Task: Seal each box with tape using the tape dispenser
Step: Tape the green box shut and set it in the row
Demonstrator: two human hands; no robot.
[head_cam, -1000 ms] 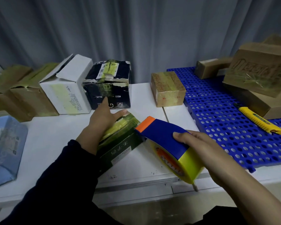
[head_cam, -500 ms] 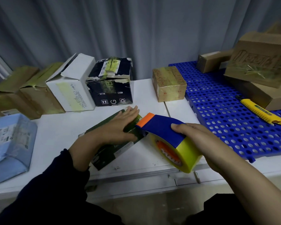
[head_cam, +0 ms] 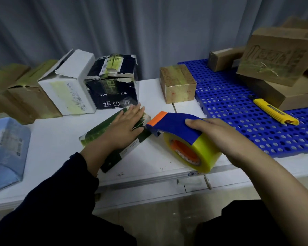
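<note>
One tape dispenser [head_cam: 174, 126], one green box [head_cam: 98, 133]

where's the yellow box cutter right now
In the head view the yellow box cutter lies on the blue perforated mat at the far right, beside the brown cardboard boxes, beyond the right hand.

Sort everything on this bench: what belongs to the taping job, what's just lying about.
Job: green box under left hand; tape dispenser in right hand; white box, flap open.
Lying about: yellow utility knife; blue parcel; blue perforated mat.
</note>
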